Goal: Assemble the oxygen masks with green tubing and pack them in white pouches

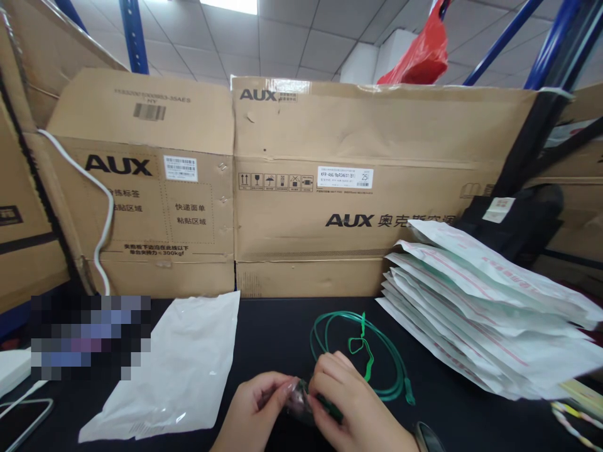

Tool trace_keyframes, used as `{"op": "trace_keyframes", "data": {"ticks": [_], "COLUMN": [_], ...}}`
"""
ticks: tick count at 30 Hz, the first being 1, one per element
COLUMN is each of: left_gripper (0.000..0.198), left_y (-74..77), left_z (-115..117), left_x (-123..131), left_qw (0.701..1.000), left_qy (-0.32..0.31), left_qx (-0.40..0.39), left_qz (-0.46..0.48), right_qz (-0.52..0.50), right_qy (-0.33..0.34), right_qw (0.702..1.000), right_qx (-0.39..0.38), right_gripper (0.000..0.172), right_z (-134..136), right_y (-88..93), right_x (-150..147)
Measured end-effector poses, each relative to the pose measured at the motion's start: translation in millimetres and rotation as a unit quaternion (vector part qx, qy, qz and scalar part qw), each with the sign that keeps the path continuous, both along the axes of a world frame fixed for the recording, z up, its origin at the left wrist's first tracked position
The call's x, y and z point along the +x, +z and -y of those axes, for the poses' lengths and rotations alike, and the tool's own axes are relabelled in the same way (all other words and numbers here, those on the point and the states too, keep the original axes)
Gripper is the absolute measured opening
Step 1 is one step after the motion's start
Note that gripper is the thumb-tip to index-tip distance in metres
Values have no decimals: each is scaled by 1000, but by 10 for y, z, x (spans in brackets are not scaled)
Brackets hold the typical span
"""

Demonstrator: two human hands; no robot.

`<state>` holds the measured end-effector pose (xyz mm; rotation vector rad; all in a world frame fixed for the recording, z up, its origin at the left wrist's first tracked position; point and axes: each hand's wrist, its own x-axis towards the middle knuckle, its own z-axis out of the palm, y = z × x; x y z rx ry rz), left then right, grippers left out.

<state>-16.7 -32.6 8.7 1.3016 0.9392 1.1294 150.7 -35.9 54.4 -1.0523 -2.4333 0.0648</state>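
Note:
Near the bottom middle, my left hand (pixel 258 408) pinches the left side of a clear, shiny plastic piece (pixel 298 402). My right hand (pixel 351 402) has its fingers closed on the other side of that piece, at a dark green part. Fingers hide much of it, so its full shape cannot be made out. Just beyond my right hand lies a coil of green tubing (pixel 396 351) with a connector (pixel 409 394) at its end. A bright green strap (pixel 369 363) rests loosely across the coil.
A flat white pouch (pixel 188 358) lies left of my hands. On the right, white packages (pixel 452 314) form a leaning stack. Large cardboard boxes (pixel 301 220) wall off the back of the black table (pixel 273 333). A phone (pixel 26 417) and a white cable (pixel 106 226) are at left.

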Motion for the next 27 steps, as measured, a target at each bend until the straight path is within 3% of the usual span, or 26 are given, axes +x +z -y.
{"op": "trace_keyframes", "data": {"ticks": [27], "left_gripper": [26], "left_y": [-7], "left_z": [-39], "left_x": [15], "left_qw": [1000], "left_qy": [2], "left_qx": [3], "left_qz": [-28], "right_qz": [16], "right_qy": [14], "right_qw": [999], "right_qx": [46], "right_gripper": [17], "right_z": [11], "right_y": [-88], "right_x": [-10]}}
